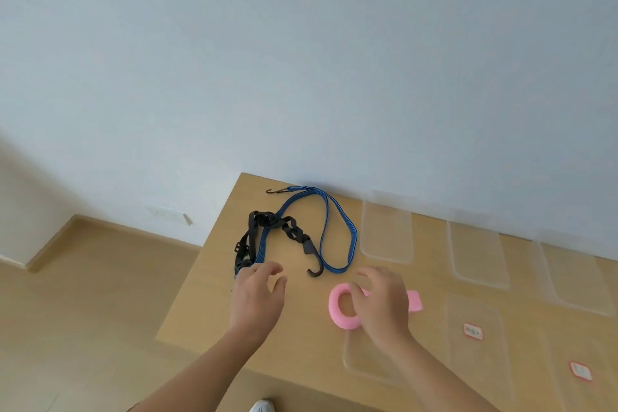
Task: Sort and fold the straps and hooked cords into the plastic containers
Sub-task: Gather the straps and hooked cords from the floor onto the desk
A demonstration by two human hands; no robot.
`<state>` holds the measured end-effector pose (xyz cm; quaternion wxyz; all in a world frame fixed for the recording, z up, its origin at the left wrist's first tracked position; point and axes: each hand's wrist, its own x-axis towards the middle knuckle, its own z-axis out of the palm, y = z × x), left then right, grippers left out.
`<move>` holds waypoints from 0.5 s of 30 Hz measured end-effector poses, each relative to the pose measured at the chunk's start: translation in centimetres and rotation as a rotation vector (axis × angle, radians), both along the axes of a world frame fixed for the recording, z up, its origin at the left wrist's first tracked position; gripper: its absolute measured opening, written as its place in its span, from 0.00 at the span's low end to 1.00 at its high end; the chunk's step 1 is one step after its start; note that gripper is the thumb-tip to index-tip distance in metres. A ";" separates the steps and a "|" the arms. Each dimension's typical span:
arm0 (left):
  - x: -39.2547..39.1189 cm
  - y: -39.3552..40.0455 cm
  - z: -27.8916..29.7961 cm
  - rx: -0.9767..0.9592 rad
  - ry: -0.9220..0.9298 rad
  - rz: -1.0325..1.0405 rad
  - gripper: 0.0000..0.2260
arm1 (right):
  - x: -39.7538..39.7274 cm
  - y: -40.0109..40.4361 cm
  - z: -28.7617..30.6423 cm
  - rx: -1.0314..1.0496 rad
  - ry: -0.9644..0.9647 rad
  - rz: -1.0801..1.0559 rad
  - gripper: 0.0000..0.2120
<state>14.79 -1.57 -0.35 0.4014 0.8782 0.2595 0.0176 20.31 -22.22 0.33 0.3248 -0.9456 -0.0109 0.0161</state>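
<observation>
A blue hooked cord [337, 221] loops across the far left part of the wooden table [207, 304], one small hook near the wall. A black strap [287, 227] lies tangled over it, ending in a big dark hook [315, 269]. A pink strap [341, 306], partly rolled into a ring, lies nearer me. My left hand [259, 294] hovers just before the black strap's left end, fingers loosely spread, holding nothing. My right hand [384, 298] hangs over the pink strap and hides its middle; fingers are relaxed and I cannot see them gripping it.
Several clear plastic containers and lids lie on the right: one by the wall [386, 231], others [478, 251] further right, and labelled lids [473, 331] near the front. The table's left edge drops to a wooden floor. A white shoe [262, 406] shows below.
</observation>
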 end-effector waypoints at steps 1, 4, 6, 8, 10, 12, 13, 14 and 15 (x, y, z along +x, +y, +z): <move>-0.2 0.9 0.1 -0.004 -0.002 0.025 0.08 | 0.3 1.3 0.0 0.000 0.008 0.031 0.11; -0.8 3.5 0.3 0.021 -0.001 0.105 0.10 | 1.4 4.7 -0.1 -0.008 0.052 0.123 0.12; -1.0 4.9 0.4 0.040 0.047 0.131 0.12 | 2.3 6.5 -0.3 -0.050 0.061 0.189 0.13; -1.0 6.1 0.3 0.026 0.109 0.134 0.15 | 3.3 7.8 -0.7 -0.162 0.064 0.229 0.15; -0.9 6.9 0.1 0.001 0.148 0.129 0.19 | 3.9 8.8 -0.9 -0.286 0.088 0.223 0.15; -0.7 7.6 -0.2 -0.014 0.173 0.111 0.23 | 4.1 9.4 -1.0 -0.370 0.116 0.196 0.14; -0.5 7.8 -0.3 -0.024 0.187 0.102 0.25 | 4.1 9.7 -1.1 -0.401 0.129 0.184 0.14; -0.4 8.0 -0.4 -0.037 0.205 0.094 0.26 | 4.1 9.8 -1.3 -0.430 0.140 0.172 0.14; -0.2 8.2 -0.5 -0.045 0.227 0.084 0.27 | 4.2 9.9 -1.4 -0.456 0.149 0.161 0.13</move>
